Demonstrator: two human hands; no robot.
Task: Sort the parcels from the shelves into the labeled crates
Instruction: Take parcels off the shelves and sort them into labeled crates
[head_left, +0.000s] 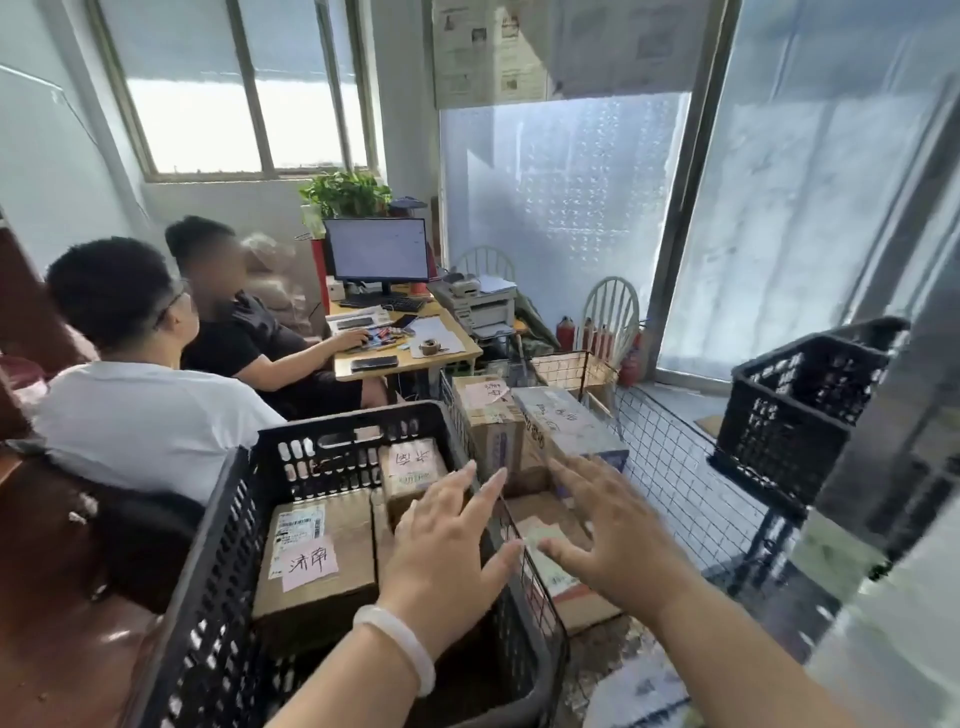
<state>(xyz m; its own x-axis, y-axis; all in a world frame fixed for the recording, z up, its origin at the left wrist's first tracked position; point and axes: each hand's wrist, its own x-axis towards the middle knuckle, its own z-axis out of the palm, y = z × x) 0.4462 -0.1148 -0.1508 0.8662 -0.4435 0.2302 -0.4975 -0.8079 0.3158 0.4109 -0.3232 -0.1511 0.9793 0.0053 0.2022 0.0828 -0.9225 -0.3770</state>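
Observation:
A black plastic crate (223, 525) stands in front of me and holds cardboard parcels, among them a large one with a pink label (317, 561) and a smaller one (413, 475) behind it. My left hand (447, 545), with a pale bangle on the wrist, hovers over the crate's right side, fingers spread and empty. My right hand (618, 530) hovers with straight fingers above a wire basket (670, 457) that holds more parcels, including a tall box with a pink label (488, 415) and a grey-topped box (566, 421).
A second black crate (795, 415) stands at the right near a glass door. Two people sit at the left, at a desk (410, 358) with a monitor, keyboard and printer. White chairs and fire extinguishers stand behind the wire basket.

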